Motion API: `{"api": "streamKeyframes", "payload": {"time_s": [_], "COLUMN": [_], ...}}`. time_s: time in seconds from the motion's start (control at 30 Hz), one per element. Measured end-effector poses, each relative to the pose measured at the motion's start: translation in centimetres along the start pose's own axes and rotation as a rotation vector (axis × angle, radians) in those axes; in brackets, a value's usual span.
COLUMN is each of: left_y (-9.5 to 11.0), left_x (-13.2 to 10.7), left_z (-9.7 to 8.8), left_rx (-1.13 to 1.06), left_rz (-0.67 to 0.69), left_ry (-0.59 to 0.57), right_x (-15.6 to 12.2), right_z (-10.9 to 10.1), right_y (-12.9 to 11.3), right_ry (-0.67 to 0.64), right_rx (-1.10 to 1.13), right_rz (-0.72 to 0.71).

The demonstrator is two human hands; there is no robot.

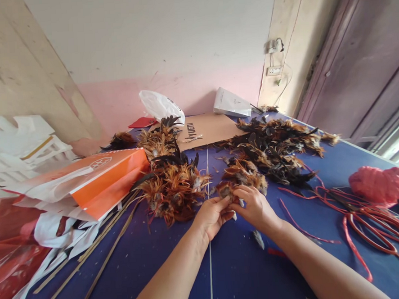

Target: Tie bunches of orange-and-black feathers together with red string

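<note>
The blue worktop (pixel 248 277) is partly covered by an orange bag (pixel 112 184) and brown-and-black feather heaps (pixel 171 187). Nearer, the left hand (pixel 211 217) and right hand (pixel 257 209) are held together, a small feather tuft (pixel 225 189) pinched between them.

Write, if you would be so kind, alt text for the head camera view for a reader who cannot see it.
A person's left hand and right hand hold a small bunch of brown feathers above a blue table. Brown and black feather piles lie beyond them, with an orange bag at the left and a pinkish-red bundle at the right.
</note>
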State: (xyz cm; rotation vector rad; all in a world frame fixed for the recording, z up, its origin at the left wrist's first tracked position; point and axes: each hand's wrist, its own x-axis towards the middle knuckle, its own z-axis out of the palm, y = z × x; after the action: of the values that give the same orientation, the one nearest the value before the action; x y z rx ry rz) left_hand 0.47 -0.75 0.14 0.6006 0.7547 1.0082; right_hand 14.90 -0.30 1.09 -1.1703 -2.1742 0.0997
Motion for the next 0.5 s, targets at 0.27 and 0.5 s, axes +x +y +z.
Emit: {"api": "streamKeyframes", "payload": {"time_s": [0.27,0.5], "left_y": [2.1,2.1], "left_x": [0.8,0.8], "left_z": [-1.4,-1.5], "left_rx": [-0.137,-0.175], "left_rz": [0.22,0.232], "left_ry": [0.253,0.274], "right_x": [0.7,0.3], "right_z": [-1.9,-0.9], "right_y": [3.5,4.7], "right_ry": [0.192,0.022], "right_rx": [0.166,0.05], "right_rz": [0.289,0.306]}}
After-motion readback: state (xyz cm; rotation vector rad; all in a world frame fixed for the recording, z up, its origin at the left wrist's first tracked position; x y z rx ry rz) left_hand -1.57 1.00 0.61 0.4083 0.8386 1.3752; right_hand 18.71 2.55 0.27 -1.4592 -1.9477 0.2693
